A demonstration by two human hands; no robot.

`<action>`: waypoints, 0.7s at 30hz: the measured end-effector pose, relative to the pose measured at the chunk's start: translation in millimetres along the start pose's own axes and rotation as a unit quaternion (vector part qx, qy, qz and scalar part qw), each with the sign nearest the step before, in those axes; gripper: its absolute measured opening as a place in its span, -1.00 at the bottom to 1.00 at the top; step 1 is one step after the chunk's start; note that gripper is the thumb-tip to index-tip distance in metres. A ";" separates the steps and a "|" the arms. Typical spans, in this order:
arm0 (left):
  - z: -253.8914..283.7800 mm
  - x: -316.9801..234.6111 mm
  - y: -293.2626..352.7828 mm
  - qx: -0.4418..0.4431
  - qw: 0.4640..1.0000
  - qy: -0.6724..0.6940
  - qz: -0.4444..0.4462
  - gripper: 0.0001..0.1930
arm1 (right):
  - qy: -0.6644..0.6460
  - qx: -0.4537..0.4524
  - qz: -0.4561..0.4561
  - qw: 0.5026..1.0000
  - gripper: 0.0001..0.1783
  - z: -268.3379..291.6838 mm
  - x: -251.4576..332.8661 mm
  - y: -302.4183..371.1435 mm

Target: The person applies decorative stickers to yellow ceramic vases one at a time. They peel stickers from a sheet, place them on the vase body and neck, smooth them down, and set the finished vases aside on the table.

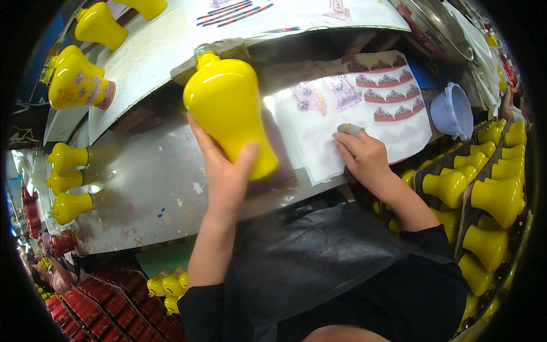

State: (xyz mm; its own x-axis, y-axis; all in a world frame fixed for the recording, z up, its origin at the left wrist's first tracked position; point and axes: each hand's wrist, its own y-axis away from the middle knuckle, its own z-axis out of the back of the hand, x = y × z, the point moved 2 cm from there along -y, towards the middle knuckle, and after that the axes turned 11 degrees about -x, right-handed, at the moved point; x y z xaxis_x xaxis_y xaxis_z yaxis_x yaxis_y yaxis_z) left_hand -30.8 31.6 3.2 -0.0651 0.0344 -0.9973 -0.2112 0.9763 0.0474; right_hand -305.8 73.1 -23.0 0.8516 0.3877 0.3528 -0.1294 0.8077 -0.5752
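Note:
My left hand [219,165] is wrapped round the lower part of a glossy yellow bottle [223,97], holding it tilted over the table. The bottle's clear threaded neck [203,50] points away from me, against a dark block [239,50]. To the right, my right hand [362,157] rests on a white decal sheet [327,149] with its fingers drawn together; a grey cover [350,129] sits on one fingertip. Whatever those fingers pinch is too small to make out. Purple and dark red decals [390,94] show on the sheet beyond this hand.
A decorated yellow bottle [80,86] and plain ones stand at the far left; several more [69,181] line the table's left edge. A lilac bucket [452,111] sits right of the sheets. Racks of yellow bottles [493,199] fill the right side. Another person [60,276] is at lower left.

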 end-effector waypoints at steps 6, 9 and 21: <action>-3.4 2.3 3.9 -0.002 1.000 -0.010 -0.006 -0.02 | 0.084 0.055 -0.048 0.994 -0.73 14.8 -20.8 7.4; -1.5 9.7 7.0 -0.048 0.993 -0.099 -0.046 -0.04 | 0.098 0.017 -0.043 0.994 -0.72 24.7 -35.8 3.5; 3.0 18.8 6.0 -0.011 0.995 -0.057 -0.076 -0.20 | 0.203 0.041 -0.154 0.966 -0.62 69.8 -70.1 51.0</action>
State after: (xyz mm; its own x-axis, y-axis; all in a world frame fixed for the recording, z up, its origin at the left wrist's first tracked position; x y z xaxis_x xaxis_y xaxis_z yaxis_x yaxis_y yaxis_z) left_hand -30.4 38.7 -15.4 0.0800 -0.0883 -0.9929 -0.2318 0.9671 -0.1047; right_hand -407.5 118.2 -25.6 0.9831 -0.0698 0.1691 0.1362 0.8961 -0.4224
